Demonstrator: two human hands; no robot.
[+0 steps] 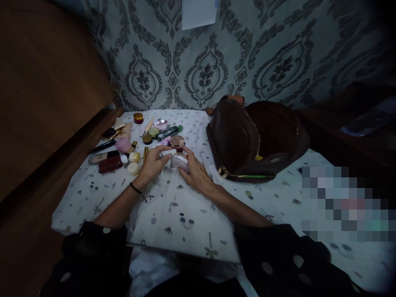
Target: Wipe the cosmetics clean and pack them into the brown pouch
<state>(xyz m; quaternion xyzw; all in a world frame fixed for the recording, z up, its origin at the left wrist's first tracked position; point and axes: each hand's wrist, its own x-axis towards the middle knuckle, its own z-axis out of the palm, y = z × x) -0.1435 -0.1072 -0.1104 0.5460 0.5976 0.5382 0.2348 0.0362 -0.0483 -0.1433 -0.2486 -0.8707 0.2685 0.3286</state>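
My right hand [198,174] grips a round, pale compact [180,162] tilted on edge, its fingers around the right side. Close beside it, my left hand [154,161] pinches a small white wipe [168,152] against or near the compact; whether the two touch is hard to tell. Just beyond my fingers sits a round brownish container [177,142]. To the left of my left hand lie a yellow-capped small jar [134,157], a round cream-coloured jar [133,168] and a dark red bottle [110,164].
A brown leather bag [233,136] stands unzipped at the right. More cosmetics lie at the back left, among them a green bottle [170,132], a brush [149,127] and a pink pot [122,144]. A wooden panel [52,78] borders the printed tablecloth [102,194] on the left.
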